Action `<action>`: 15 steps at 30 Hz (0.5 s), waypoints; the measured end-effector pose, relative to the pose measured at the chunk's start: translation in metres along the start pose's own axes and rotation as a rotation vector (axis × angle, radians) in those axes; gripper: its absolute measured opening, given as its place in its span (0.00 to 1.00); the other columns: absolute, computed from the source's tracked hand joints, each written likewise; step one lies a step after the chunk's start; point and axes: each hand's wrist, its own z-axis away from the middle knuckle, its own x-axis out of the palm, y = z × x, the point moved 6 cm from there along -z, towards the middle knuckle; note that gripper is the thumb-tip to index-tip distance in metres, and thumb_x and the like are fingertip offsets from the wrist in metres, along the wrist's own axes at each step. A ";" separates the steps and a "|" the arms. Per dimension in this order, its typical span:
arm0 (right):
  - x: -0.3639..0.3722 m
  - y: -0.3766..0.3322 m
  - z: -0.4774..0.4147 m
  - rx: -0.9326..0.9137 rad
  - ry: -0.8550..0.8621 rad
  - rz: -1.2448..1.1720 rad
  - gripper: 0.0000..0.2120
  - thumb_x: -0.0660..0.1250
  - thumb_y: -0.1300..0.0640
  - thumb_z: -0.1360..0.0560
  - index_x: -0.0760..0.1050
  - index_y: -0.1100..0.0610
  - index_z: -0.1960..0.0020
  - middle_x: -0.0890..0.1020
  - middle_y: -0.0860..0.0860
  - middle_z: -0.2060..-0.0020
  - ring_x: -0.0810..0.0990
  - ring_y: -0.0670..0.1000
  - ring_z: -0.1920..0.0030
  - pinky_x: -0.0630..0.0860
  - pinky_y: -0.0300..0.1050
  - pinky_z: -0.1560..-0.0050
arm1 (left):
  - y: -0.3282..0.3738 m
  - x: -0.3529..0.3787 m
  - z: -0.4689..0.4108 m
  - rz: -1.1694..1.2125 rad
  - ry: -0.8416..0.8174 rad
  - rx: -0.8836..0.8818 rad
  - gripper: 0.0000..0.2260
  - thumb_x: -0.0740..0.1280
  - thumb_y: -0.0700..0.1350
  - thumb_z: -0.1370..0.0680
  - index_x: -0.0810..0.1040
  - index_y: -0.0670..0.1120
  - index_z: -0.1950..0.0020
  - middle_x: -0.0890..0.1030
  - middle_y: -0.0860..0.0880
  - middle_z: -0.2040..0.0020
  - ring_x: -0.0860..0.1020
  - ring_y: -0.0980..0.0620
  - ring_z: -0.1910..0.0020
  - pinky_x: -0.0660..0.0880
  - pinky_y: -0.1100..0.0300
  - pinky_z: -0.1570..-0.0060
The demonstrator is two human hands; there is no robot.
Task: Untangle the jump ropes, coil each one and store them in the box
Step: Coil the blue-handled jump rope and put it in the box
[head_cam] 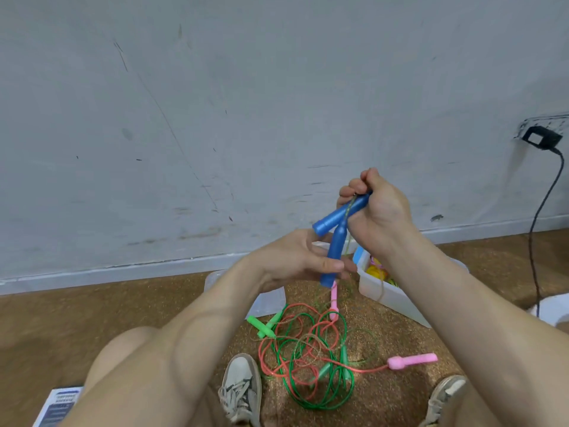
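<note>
- Floor [92, 318]: we see a brown, speckled surface. The person's two pale shoes [243, 386] rest on it, one on each side of the rope tangle.
- Wall [215, 103]: grey and scuffed, with a white skirting board [123, 272] along its foot. At the right, one black plug [540, 137] sits in a socket, and its cable [535, 241] hangs down to the floor.
- Box [391, 298]: one clear plastic box stands open on the floor, just right of the hands, with yellow items inside. One clear lid [271, 298] lies flat behind the left forearm.
- Blue handles [338, 215]: two, held in the air above the tangle, meeting at their top ends.
- Right hand [378, 208]: its fingers curl round the top ends of both handles. A thin olive rope [347, 249] hangs from that grip.
- Left hand [295, 260]: thumb and fingers pinch the lower blue handle [334, 257] near its bottom end.
- Tangle [308, 365]: it lies on the floor, and we count three rope colours: red, green and thin olive.
- Pink handles [412, 359]: two, one lying right of the tangle and one under the blue handles.
- Green handles [264, 325]: two lie crossed at the tangle's left edge. We cannot tell whether the other green pieces inside the tangle are handles.
</note>
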 end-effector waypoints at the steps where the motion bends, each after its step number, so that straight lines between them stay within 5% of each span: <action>1: 0.000 -0.005 -0.002 -0.013 0.012 -0.015 0.13 0.53 0.55 0.17 0.65 0.55 0.60 0.67 0.47 0.77 0.67 0.47 0.76 0.66 0.37 0.71 | -0.001 -0.001 -0.002 0.006 0.011 0.008 0.12 0.67 0.35 0.24 0.73 0.43 0.41 0.84 0.44 0.53 0.82 0.49 0.55 0.78 0.57 0.49; 6: -0.009 -0.013 -0.008 -0.036 0.084 0.314 0.14 0.56 0.51 0.18 0.71 0.58 0.56 0.72 0.51 0.71 0.70 0.49 0.71 0.66 0.39 0.70 | 0.016 0.011 0.005 -0.027 -0.150 0.102 0.08 0.63 0.42 0.22 0.76 0.41 0.46 0.84 0.44 0.54 0.83 0.50 0.58 0.79 0.59 0.54; 10: -0.010 0.003 -0.003 0.192 -0.029 0.430 0.26 0.55 0.38 0.21 0.74 0.61 0.47 0.77 0.56 0.62 0.72 0.49 0.67 0.67 0.43 0.65 | 0.047 -0.028 0.013 0.204 0.264 0.245 0.07 0.64 0.43 0.22 0.78 0.42 0.49 0.84 0.45 0.60 0.81 0.52 0.65 0.79 0.63 0.67; 12: -0.004 0.005 0.002 0.213 -0.068 0.441 0.28 0.56 0.36 0.21 0.74 0.61 0.43 0.77 0.57 0.57 0.72 0.49 0.66 0.69 0.41 0.67 | 0.042 -0.040 0.011 -0.042 0.436 0.193 0.06 0.65 0.43 0.21 0.79 0.41 0.50 0.83 0.45 0.60 0.79 0.52 0.65 0.78 0.63 0.66; 15: 0.001 0.006 0.006 0.200 -0.091 0.436 0.28 0.56 0.37 0.21 0.74 0.62 0.41 0.76 0.56 0.57 0.74 0.48 0.65 0.72 0.43 0.63 | 0.021 -0.027 0.000 -0.252 0.383 0.045 0.09 0.65 0.47 0.20 0.81 0.41 0.50 0.83 0.44 0.57 0.80 0.51 0.61 0.80 0.58 0.60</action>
